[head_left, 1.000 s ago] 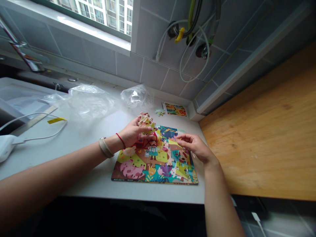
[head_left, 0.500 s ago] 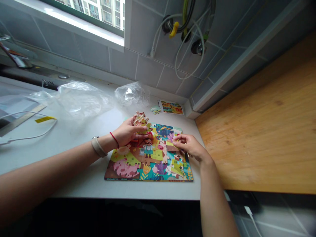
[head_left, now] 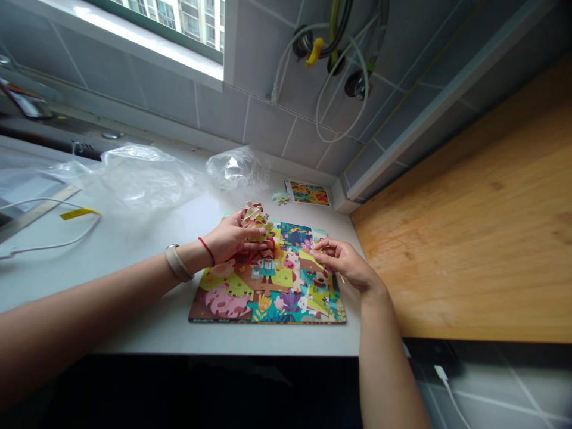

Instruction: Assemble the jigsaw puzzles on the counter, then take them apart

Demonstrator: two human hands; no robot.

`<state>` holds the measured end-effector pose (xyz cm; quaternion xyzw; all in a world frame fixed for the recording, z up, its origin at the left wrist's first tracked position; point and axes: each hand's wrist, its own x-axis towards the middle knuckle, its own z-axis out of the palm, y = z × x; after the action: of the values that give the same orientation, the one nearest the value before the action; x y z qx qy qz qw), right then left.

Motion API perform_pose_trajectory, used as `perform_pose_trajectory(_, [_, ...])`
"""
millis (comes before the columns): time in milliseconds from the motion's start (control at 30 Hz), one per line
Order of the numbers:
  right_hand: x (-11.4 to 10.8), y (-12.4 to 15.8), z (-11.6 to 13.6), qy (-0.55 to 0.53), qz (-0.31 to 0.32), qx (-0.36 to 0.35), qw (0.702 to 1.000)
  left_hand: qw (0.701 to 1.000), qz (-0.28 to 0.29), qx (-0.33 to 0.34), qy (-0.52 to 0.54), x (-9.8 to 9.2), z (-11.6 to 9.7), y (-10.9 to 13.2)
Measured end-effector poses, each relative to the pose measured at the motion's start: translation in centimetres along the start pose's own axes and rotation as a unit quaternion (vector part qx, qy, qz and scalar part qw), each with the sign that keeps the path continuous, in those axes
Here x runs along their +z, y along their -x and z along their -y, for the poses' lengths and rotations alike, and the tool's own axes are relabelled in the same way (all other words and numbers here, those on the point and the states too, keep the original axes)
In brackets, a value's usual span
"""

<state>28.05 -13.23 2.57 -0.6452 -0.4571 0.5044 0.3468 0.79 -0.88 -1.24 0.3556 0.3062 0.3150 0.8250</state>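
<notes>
A colourful jigsaw puzzle (head_left: 227, 304) with farm animals and a figure in a hat lies on the white counter. Above its upper left part, my left hand (head_left: 232, 236) is closed around a stack of puzzle pieces (head_left: 254, 215). At the right side, my right hand (head_left: 342, 261) pinches a yellow-green and brown puzzle piece (head_left: 309, 259) over the board, beside the cow picture. Whether this piece touches the board I cannot tell. Another piece with yellow-green on it (head_left: 318, 299) sits slightly askew near the lower right corner.
Behind the puzzle are a small picture card (head_left: 308, 193), loose pieces (head_left: 280, 198) and crumpled clear plastic bags (head_left: 143, 176). A white cable (head_left: 58, 247) lies on the left. A wooden panel (head_left: 473, 238) bounds the right side; the counter's front edge (head_left: 223, 354) is near me.
The piece in my right hand has tilted and shifted slightly up and left. My left hand keeps its stack almost still. The whole view has shifted a little.
</notes>
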Motion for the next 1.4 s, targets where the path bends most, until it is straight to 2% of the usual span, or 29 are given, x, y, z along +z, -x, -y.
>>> perform_pose_trajectory(133, [2.2, 1.6, 0.3, 0.007, 0.038, 0.011, 0.999, 1.0, 0.005, 0.007, 0.0, 0.0, 0.1, -0.1])
perform_pose_trajectory(333, [8.2, 4.2, 0.5, 0.073, 0.114, 0.023, 0.991, 1.0, 0.0, 0.004, -0.01, 0.2, 0.1, 0.0])
perform_pose_trajectory(433, [9.9, 4.2, 0.6, 0.135, 0.102, 0.005, 0.986, 1.0, -0.004, -0.002, -0.012, 0.3, -0.1, 0.1])
perform_pose_trajectory(567, [10.0, 3.4, 0.9, 0.175, 0.082, 0.002, 0.981, 1.0, -0.008, -0.021, -0.011, 0.4, -0.1, 0.0])
perform_pose_trajectory(800, [9.9, 3.1, 2.0, 0.191, 0.104, 0.055, 0.975, 1.0, 0.008, -0.013, 0.008, 0.2, 0.2, -0.3])
perform_pose_trajectory(1167, [10.4, 3.2, 1.4, 0.247, 0.068, 0.052, 0.965, 0.999, 0.028, 0.006, 0.017, -0.3, 0.6, -0.5])
perform_pose_trajectory(1300, [10.3, 3.3, 1.2, 0.319, 0.026, 0.053, 0.946, 1.0, 0.024, 0.0, 0.005, -0.3, 0.6, -0.6])
perform_pose_trajectory(1400, [10.3, 3.4, 1.5, 0.355, 0.023, 0.045, 0.933, 1.0, 0.02, -0.002, -0.002, -0.2, 0.5, -0.5])
